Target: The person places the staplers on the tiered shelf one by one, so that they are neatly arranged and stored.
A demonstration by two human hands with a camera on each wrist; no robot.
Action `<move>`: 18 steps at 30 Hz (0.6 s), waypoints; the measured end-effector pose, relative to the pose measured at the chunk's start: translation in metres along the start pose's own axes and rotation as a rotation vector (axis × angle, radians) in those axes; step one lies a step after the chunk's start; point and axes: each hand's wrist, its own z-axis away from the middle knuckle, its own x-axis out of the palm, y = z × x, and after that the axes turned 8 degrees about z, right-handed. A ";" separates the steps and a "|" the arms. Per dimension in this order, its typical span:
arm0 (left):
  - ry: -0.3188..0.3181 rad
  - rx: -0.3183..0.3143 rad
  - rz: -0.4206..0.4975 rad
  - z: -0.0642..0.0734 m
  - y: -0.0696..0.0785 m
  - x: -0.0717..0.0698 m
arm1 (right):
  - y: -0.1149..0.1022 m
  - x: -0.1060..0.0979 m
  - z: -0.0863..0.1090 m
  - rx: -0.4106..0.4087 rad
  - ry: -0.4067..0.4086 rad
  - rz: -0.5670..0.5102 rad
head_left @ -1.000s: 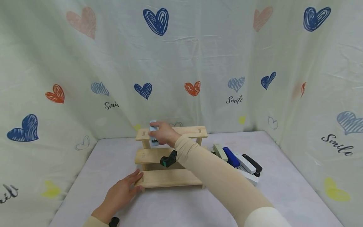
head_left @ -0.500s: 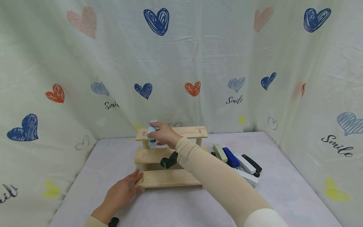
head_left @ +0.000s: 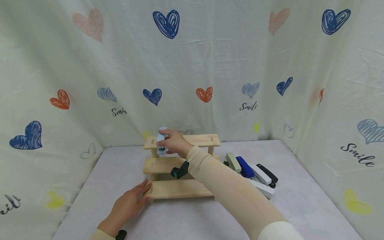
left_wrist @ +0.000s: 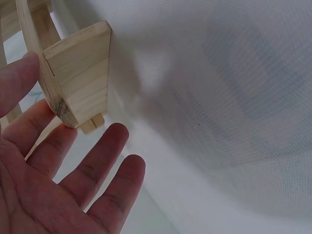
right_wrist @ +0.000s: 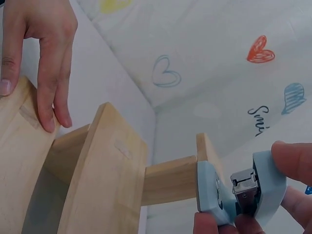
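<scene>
A three-step wooden shelf rack (head_left: 180, 189) stands on the white-covered table. My left hand (head_left: 127, 205) grips the left end of its lowest board, thumb at one edge and fingertips at another; two fingers extend past the wood in the left wrist view (left_wrist: 73, 180). My right hand (head_left: 176, 142) pinches a light blue stapler (head_left: 161, 138) at the left end of the top board. Seen from the right wrist, the stapler (right_wrist: 270, 187) has its arm spread from its base, the metal head showing between. The base lies against the top board's edge in that view.
Several staplers lie right of the rack: a pale green one (head_left: 233, 162), a blue one (head_left: 245, 167), a white one (head_left: 261, 174) and a black one (head_left: 268, 173). A white box-like item (head_left: 264, 190) lies before them. A heart-printed curtain (head_left: 186, 66) stands behind the table.
The stapler's lower end has shifted slightly left with my right hand, then stays nearly still. My left hand keeps its place on the lowest board.
</scene>
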 end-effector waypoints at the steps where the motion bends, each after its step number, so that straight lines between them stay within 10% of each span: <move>1: 0.000 0.002 0.001 0.000 0.000 0.000 | 0.000 0.000 0.000 0.002 0.002 -0.002; 18: 0.039 0.024 0.043 0.001 -0.004 0.005 | 0.003 -0.004 0.002 -0.012 -0.015 -0.015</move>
